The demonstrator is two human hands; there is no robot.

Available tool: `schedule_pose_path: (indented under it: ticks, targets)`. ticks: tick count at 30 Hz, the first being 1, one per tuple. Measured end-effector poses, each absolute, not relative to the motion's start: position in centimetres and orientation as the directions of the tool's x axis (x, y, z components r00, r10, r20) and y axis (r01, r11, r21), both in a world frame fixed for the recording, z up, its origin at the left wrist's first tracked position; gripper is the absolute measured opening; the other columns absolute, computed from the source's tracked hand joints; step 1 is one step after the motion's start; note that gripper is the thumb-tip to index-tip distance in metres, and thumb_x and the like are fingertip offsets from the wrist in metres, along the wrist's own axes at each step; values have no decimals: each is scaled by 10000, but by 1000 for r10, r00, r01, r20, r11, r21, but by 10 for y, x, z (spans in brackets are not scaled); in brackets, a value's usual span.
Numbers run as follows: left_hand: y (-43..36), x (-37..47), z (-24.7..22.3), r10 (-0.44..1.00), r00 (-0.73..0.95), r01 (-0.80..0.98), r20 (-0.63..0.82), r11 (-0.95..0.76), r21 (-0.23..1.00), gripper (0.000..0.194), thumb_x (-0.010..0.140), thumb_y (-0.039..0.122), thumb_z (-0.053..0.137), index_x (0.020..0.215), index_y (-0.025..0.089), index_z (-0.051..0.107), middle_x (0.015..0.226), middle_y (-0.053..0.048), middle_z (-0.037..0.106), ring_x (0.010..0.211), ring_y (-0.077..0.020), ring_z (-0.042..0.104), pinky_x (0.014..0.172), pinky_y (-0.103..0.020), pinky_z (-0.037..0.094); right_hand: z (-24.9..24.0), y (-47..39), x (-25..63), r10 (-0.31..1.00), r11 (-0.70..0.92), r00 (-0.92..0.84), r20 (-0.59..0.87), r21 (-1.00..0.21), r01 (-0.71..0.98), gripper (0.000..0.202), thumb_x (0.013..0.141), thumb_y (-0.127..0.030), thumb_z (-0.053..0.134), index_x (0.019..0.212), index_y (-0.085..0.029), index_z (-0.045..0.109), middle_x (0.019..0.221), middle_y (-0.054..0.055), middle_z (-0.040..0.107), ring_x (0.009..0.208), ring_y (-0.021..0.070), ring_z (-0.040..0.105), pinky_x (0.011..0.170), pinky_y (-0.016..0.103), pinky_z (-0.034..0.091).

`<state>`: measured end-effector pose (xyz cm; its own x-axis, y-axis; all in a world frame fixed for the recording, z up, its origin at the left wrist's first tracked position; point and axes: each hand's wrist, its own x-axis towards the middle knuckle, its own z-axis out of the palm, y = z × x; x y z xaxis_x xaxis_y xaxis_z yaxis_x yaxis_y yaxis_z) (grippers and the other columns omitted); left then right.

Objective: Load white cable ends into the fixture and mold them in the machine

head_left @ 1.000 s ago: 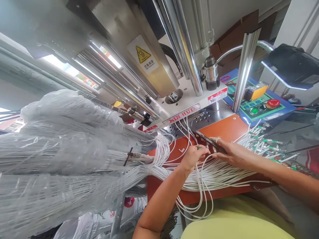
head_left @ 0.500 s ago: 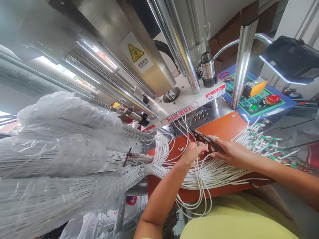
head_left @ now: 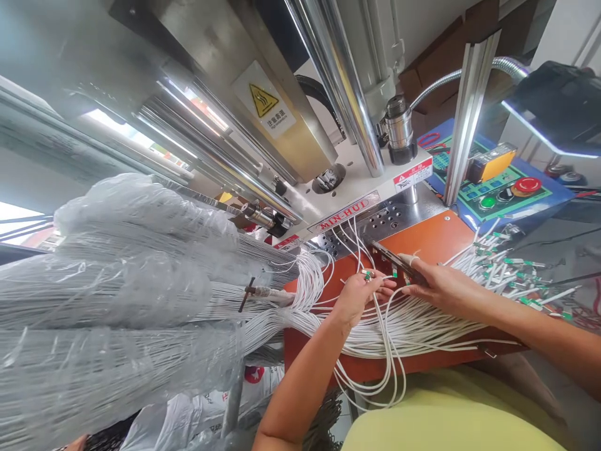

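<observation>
My left hand [head_left: 359,295] is closed around the ends of several white cables [head_left: 385,338] with small green-and-metal connectors [head_left: 368,275]. The cables hang from it in loops over the front edge of the orange board. My right hand [head_left: 429,280], a pale covering on one fingertip, grips the near end of a dark metal mould bar [head_left: 385,254]. Its far end lies by the press's perforated metal plate. Beside the bar, close to my left fingertips, is another green connector [head_left: 395,273]. Other white cables [head_left: 350,238] run under the press head.
A moulding press [head_left: 345,210] stands ahead, with a high-temperature label [head_left: 264,100]. A control panel [head_left: 504,194] with a red button is at right. Finished-looking cable ends [head_left: 511,269] pile on the orange board's [head_left: 425,241] right. Plastic-wrapped cable bundles [head_left: 141,282] fill the left.
The view has shifted slightly, moving the scene to the right. My left fingers have loosened and shifted, and a green connector now shows beside the bar. My right hand keeps its grip.
</observation>
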<state>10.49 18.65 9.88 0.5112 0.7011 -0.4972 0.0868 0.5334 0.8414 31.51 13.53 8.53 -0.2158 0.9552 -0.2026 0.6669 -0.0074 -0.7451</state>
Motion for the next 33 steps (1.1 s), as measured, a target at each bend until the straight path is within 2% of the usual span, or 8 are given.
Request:
schedule_pose_path:
  ticks: [5,9,12,17,23,25,29,33]
  targets:
    - [180,99,100,788,450,157,-420,393,906,451,858,455,600,1168,128,613,1031,-134,704,911,-191,644,808,-316,480,90,136,314,952,-36,-211,-223,-764,645,458,881,-553,464,1217,-242,451,900,63,643,740,225,585,626,298,391]
    - [177,88,108,814,460,211,-355,289,934,477,915,386,513,1335,161,490,1110,-116,697,1083,-201,589,942,-363,425,93,136,315,948,-44,-216,-234,-768,639,433,877,-563,457,1149,-227,473,875,62,637,727,222,577,626,302,396]
    - [175,83,106,866,411,234,-286,203,951,441,913,331,515,1318,179,431,1129,-109,696,1058,-181,600,978,-376,401,91,136,315,949,-42,-216,-228,-774,632,429,877,-563,457,1150,-231,471,836,48,632,714,217,575,624,300,392]
    - [176,87,99,868,376,98,-324,311,945,201,874,282,558,999,190,430,988,-105,726,838,-161,649,824,-321,450,90,136,315,949,-35,-220,-227,-767,640,404,876,-560,447,1104,-227,471,844,48,625,718,213,576,614,292,385]
    - [182,91,103,927,207,-22,-312,323,946,288,801,390,672,905,136,585,832,-57,678,539,-52,453,513,-194,315,93,137,316,953,-26,-217,-212,-770,638,376,885,-545,445,1085,-228,465,839,41,614,710,211,571,613,296,387]
    - [187,91,102,905,225,1,-360,369,929,329,772,403,694,932,121,636,723,-16,621,475,-26,346,455,-187,225,93,137,316,954,-21,-217,-207,-768,640,371,884,-548,450,1073,-229,466,833,39,611,700,207,564,609,296,385]
    - [203,95,99,720,433,156,-542,532,832,347,753,400,671,929,101,687,564,52,452,413,-19,243,414,-208,97,92,136,316,955,-23,-212,-208,-763,646,364,880,-550,457,1043,-225,478,813,39,614,676,198,546,594,290,379]
    - [219,109,99,656,478,298,-584,504,810,286,750,353,622,849,100,710,503,81,349,384,-17,194,406,-227,67,93,136,315,953,-29,-202,-225,-733,679,418,882,-540,457,1138,-211,481,829,56,635,671,205,558,574,288,370]
